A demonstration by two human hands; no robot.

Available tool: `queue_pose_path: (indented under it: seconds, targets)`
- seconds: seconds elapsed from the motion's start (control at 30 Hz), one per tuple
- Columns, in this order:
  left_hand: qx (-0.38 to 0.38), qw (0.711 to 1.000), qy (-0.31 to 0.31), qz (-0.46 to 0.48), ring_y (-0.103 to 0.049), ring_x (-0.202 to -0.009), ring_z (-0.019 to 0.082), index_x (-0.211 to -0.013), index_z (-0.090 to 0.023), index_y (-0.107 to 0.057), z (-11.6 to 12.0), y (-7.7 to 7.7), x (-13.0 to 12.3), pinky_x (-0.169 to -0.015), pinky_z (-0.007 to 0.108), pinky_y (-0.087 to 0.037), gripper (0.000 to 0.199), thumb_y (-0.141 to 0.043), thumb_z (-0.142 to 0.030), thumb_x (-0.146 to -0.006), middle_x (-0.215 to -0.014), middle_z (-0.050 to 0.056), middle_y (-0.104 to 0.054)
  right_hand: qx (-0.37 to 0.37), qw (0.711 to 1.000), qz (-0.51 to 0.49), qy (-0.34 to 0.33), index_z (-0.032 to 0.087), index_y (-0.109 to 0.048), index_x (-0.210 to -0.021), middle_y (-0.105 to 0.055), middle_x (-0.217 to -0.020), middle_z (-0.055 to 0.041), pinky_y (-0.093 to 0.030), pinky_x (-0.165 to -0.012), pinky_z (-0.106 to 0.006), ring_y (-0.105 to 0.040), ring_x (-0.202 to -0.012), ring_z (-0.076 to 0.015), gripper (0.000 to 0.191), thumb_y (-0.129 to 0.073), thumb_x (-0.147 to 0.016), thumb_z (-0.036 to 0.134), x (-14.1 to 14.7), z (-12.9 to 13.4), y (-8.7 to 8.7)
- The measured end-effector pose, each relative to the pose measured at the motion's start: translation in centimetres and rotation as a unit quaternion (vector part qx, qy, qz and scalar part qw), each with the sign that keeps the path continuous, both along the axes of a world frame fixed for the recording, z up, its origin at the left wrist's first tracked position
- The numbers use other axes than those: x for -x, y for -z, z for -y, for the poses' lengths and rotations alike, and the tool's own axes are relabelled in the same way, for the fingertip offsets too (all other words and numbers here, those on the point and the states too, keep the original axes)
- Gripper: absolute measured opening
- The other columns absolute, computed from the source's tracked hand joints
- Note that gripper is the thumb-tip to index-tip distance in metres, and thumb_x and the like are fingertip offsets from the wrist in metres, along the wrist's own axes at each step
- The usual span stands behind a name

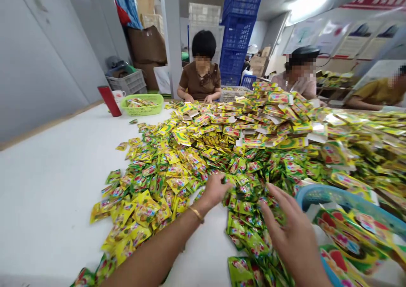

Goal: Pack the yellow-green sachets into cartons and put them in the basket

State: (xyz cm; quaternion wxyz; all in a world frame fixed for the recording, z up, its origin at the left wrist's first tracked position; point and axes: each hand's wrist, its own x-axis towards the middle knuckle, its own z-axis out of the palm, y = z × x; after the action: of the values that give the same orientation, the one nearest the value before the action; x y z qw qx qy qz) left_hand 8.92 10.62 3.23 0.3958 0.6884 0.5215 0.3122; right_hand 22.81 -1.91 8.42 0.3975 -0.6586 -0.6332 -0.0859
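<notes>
My left hand (pixel 217 189), with a gold bangle at its wrist, reaches into the middle of the pile. Its fingers are closed in a pinch at a small green packet (pixel 231 180), partly hidden by the fingertips. To the right, my right hand (pixel 290 232) hovers low over green packets (pixel 253 240), fingers apart and holding nothing. Yellow packets (pixel 146 209) lie heaped left of my forearm. Beside my right hand stands a blue basket (pixel 342 190) holding larger yellow-green printed packages (pixel 345 240) with red fruit pictures.
Flattish yellow printed cartons (pixel 263 118) are piled across the white table (pixel 47 194). A light-green basket (pixel 142 109) of packets and a red cylinder (pixel 109 101) stand at the far left. Across the table sits a person in brown (pixel 201 82); other people sit at the right.
</notes>
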Motion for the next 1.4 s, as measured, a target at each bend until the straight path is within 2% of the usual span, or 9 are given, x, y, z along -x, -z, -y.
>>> queue_pose_path:
  seconds: [0.2,0.3,0.4,0.6,0.8,0.9,1.0,1.23,1.4]
  targets:
    - [-0.12,0.981,-0.152,0.0,-0.05,-0.069,0.013,-0.058,-0.015,-0.054,-3.7,-1.5,9.3,-0.065,0.024,-0.04,0.019,-0.058,-0.024,-0.075,-0.073,0.0,-0.054,0.137,0.981,-0.087,-0.107,0.015,-0.062,-0.107,-0.068,-0.102,-0.0084,-0.051,-0.078,-0.029,-0.064,-0.089,-0.0163,0.031,-0.04,-0.086,0.02,6.8,-11.3,3.2]
    - [-0.173,0.969,-0.138,-0.113,-0.053,-0.093,0.02,-0.065,-0.016,-0.062,-6.6,-1.8,9.8,-0.084,0.03,-0.041,0.009,-0.062,-0.022,-0.072,-0.096,0.006,-0.059,0.143,0.987,-0.036,-0.07,0.016,-0.064,-0.105,-0.067,-0.104,-0.0084,-0.049,-0.083,-0.031,-0.062,-0.096,-0.0182,0.036,-0.039,-0.081,0.009,10.3,-15.5,3.0]
    - [-0.189,0.954,-0.099,-0.213,-0.052,-0.097,0.025,-0.074,-0.019,-0.068,-8.6,-1.4,8.9,-0.087,0.035,-0.039,0.006,-0.063,-0.018,-0.071,-0.091,0.008,-0.062,0.15,0.988,0.029,-0.03,0.019,-0.063,-0.109,-0.066,-0.104,-0.0078,-0.048,-0.078,-0.028,-0.062,-0.092,-0.0178,0.036,-0.04,-0.081,0.01,11.3,-17.4,2.2]
    - [-0.204,0.949,-0.094,-0.219,-0.056,-0.086,0.024,-0.094,-0.02,-0.066,-7.8,-0.8,8.2,-0.079,0.035,-0.041,0.021,-0.055,-0.017,-0.077,-0.091,0.008,-0.061,0.2,0.963,0.15,0.097,0.018,-0.05,-0.125,-0.054,-0.122,-0.0154,-0.042,-0.087,-0.04,-0.053,-0.107,-0.0244,0.044,-0.039,-0.083,0.012,2.4,-19.9,-2.2]
    - [-0.115,0.984,-0.133,-0.013,-0.054,-0.069,0.016,-0.106,-0.019,-0.06,-2.8,-0.4,7.4,-0.068,0.028,-0.043,0.034,-0.06,-0.022,-0.072,-0.082,0.001,-0.061,0.316,0.914,0.231,0.11,0.022,-0.046,-0.129,-0.057,-0.118,-0.0125,-0.03,-0.097,-0.048,-0.047,-0.115,-0.0255,0.055,-0.052,-0.076,0.01,-5.2,-22.6,-4.0]
    - [-0.053,0.995,-0.084,0.031,-0.053,-0.068,0.015,-0.079,-0.017,-0.064,-0.6,0.9,7.9,-0.066,0.026,-0.042,0.012,-0.058,-0.023,-0.07,-0.072,-0.001,-0.059,0.33,0.901,0.248,0.13,0.02,-0.052,-0.123,-0.058,-0.111,-0.0141,-0.032,-0.094,-0.046,-0.052,-0.107,-0.0254,0.044,-0.047,-0.08,0.011,-4.2,-22.1,-4.3]
    - [-0.019,0.991,-0.101,0.081,-0.05,-0.063,0.013,-0.079,-0.017,-0.061,0.8,1.7,9.2,-0.061,0.023,-0.04,0.014,-0.057,-0.028,-0.07,-0.065,-0.004,-0.054,0.316,0.901,0.251,0.16,0.015,-0.044,-0.13,-0.052,-0.116,-0.0203,-0.036,-0.087,-0.046,-0.051,-0.107,-0.0306,0.046,-0.046,-0.085,0.024,-0.9,-18.7,-3.6]
    - [-0.023,0.97,-0.178,0.166,-0.044,-0.059,0.011,-0.088,-0.018,-0.054,1.3,1.3,10.4,-0.056,0.021,-0.039,0.02,-0.056,-0.032,-0.073,-0.067,-0.005,-0.05,0.164,0.952,0.256,-0.03,0.024,-0.023,-0.143,-0.054,-0.093,-0.0087,-0.037,-0.071,-0.035,-0.051,-0.084,-0.0247,0.071,-0.053,-0.078,0.032,7.5,-5.3,5.3]
    - [-0.008,0.973,-0.155,0.171,-0.048,-0.061,0.011,-0.086,-0.018,-0.053,2.1,1.4,9.0,-0.057,0.021,-0.042,0.017,-0.057,-0.028,-0.073,-0.07,-0.003,-0.053,0.149,0.961,0.229,-0.03,0.022,-0.019,-0.144,-0.053,-0.092,-0.0067,-0.037,-0.071,-0.036,-0.048,-0.083,-0.024,0.077,-0.054,-0.077,0.028,9.1,-2.8,8.5]
